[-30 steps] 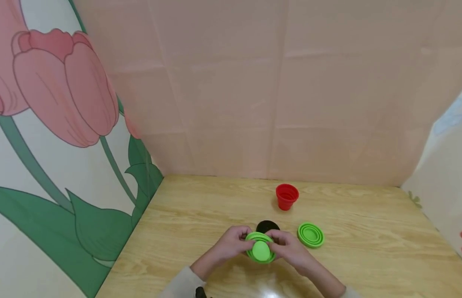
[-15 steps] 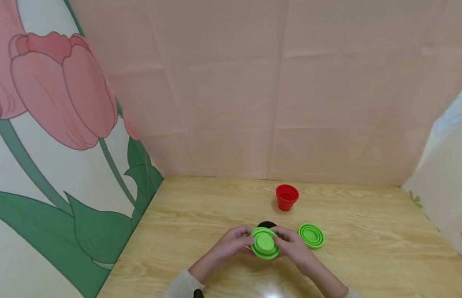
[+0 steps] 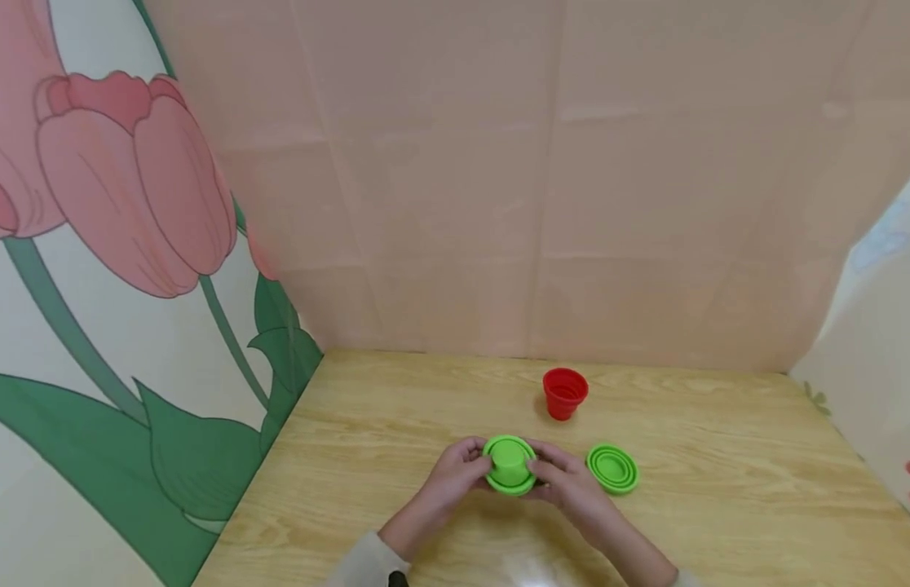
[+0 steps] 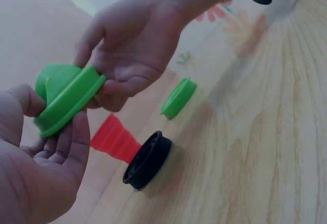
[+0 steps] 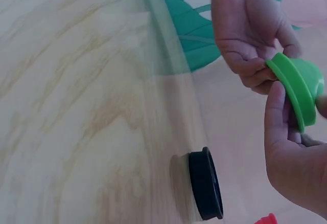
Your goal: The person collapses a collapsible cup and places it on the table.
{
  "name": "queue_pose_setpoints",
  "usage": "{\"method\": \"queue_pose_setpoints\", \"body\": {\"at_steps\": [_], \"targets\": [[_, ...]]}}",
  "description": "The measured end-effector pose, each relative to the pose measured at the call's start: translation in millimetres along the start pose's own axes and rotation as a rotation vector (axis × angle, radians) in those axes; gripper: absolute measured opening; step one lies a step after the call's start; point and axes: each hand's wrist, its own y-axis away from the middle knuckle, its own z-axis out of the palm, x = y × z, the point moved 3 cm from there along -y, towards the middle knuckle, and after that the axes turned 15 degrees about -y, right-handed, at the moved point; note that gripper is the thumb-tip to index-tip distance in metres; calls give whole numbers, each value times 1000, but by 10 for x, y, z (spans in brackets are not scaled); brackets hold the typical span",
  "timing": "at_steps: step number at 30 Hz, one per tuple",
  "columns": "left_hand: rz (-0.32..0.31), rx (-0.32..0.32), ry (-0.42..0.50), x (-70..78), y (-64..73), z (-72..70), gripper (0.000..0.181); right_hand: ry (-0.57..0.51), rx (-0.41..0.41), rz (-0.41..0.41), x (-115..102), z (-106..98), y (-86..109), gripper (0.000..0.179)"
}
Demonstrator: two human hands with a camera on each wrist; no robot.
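Note:
Both hands hold a green collapsible silicone cup [image 3: 510, 463] above the table, its middle pushed out as a dome beyond the wide rim. My left hand [image 3: 453, 477] grips its left side, thumb on the dome's side and fingers under the rim. On the opposite side, my right hand [image 3: 575, 489] pinches it likewise. The left wrist view shows the green cup [image 4: 66, 96] side-on, bulging away from its rim, between the left hand [image 4: 46, 168] and the right hand [image 4: 135, 40].
A red collapsible cup [image 3: 564, 395] stands extended toward the back. Right of the hands a second green cup [image 3: 612, 468] lies folded flat. A flattened black cup [image 4: 148, 160] sits on the wooden table [image 3: 719, 489], hidden in the head view. Behind rises a pinkish cloth wall [image 3: 440, 187].
The green cup has been turned in the fingers, so its dome faces more upward. Both hands have risen slightly in the head view and now cover the black cup.

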Motion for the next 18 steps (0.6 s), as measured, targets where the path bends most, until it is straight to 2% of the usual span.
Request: {"method": "queue_pose_setpoints", "body": {"at_steps": [2, 5, 11, 15, 18], "targets": [[-8, 11, 11, 17, -4, -6, 31, -49, -44, 1, -12, 7, -6, 61], [-24, -5, 44, 40, 6, -14, 34, -68, -49, -12, -24, 19, -20, 61], [-15, -53, 96, 53, 32, 22, 41, 20, 99, -29, -5, 66, -31, 58], [-20, -3, 75, 51, 24, 54, 41, 23, 151, -40, 5, 107, -38, 55], [-21, 29, 57, 57, 18, 57, 41, -41, 103, -42, -2, 120, -47, 57]]}}
